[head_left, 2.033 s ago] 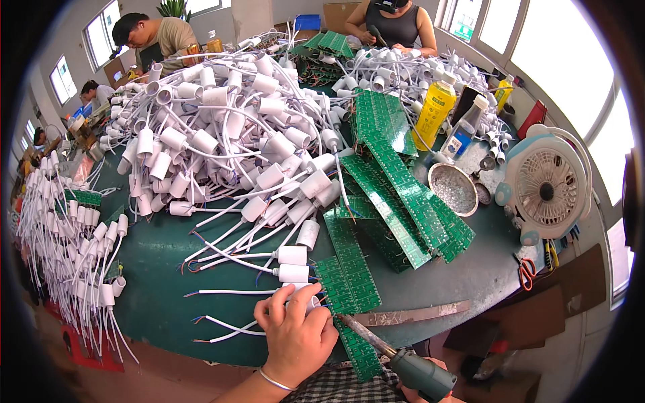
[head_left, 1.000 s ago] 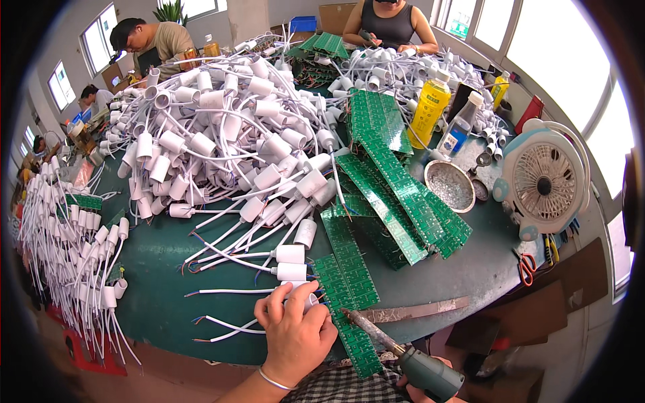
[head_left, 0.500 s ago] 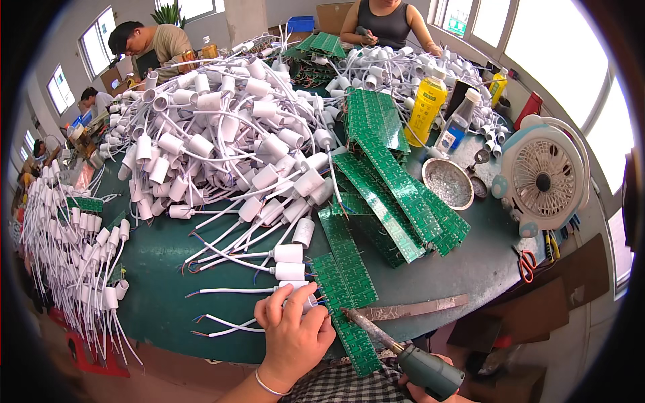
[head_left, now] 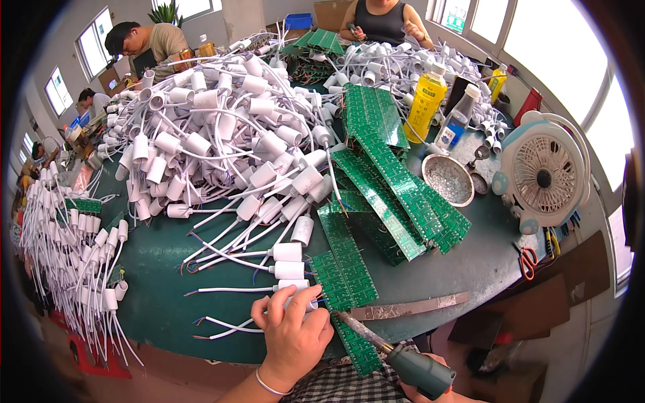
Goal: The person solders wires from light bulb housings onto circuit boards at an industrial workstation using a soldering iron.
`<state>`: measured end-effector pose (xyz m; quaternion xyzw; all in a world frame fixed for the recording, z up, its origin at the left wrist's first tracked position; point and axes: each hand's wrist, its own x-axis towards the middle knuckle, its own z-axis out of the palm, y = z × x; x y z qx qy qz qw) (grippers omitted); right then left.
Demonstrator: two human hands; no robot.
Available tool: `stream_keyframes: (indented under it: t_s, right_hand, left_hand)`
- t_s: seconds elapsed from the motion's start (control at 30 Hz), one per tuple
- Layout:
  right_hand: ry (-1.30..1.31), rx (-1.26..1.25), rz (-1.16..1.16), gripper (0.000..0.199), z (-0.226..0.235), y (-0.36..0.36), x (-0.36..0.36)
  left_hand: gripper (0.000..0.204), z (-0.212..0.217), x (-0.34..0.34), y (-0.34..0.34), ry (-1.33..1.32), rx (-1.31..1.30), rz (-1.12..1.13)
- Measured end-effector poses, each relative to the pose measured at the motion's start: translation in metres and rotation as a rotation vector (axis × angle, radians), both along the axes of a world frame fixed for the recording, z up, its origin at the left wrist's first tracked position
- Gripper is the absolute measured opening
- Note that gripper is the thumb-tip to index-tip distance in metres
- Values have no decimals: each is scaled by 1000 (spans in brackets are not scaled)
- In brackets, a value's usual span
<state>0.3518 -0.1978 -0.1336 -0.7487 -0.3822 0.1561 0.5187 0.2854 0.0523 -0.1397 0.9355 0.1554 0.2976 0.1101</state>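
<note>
The green circuit-board strip (head_left: 346, 269) is laid on the near edge of the bench (head_left: 161, 316), running from the stack of similar strips (head_left: 396, 195) down towards the person's lap. It is judged that a soldering step is in hand: a white lamp socket (head_left: 295, 289) with its wire is pressed against the strip's left edge by the left hand (head_left: 292, 336), whose grip is closed over the socket end. The soldering iron (head_left: 396, 352) is held low at the right, its tip brought to the strip just beside that hand; only a sliver of the right hand (head_left: 430, 396) is seen beneath the handle, wrapped round it. A steady tip on the joint and a socket kept from shifting would seem to be called for next.

By size, the bench is dominated by a great heap of white sockets and leads (head_left: 215, 141), with more hung over its left edge (head_left: 67, 269). A small pale desk fan (head_left: 544, 174) is stood at the right, a yellow bottle (head_left: 426, 101) and a clear bottle (head_left: 457, 124) behind a metal bowl (head_left: 447, 178). A flat metal strip (head_left: 410, 309) is laid near the iron, and red-handled scissors (head_left: 527, 262) beyond.

A bright workshop with large windows is shown; other people are seated at the far side
</note>
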Motion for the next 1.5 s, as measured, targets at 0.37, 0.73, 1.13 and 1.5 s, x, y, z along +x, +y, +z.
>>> stream_keyframes:
  t_s: [0.37, 0.73, 1.13, 1.5]
  right_hand:
    - [-82, -61, -9, 46, -17, -6, 1]
    - [151, 38, -80, 41, -23, -18, 20]
    - [548, -16, -3, 40, 23, 3, 41]
    - [691, 15, -42, 40, 26, 12, 52]
  left_hand:
    - [13, -4, -3, -1, 2, 29, 14]
    - [17, 0, 1, 0, 15, 21, 5]
    - [20, 2, -1, -2, 72, 23, 10]
    - [23, 29, 10, 24, 179, -83, -20]
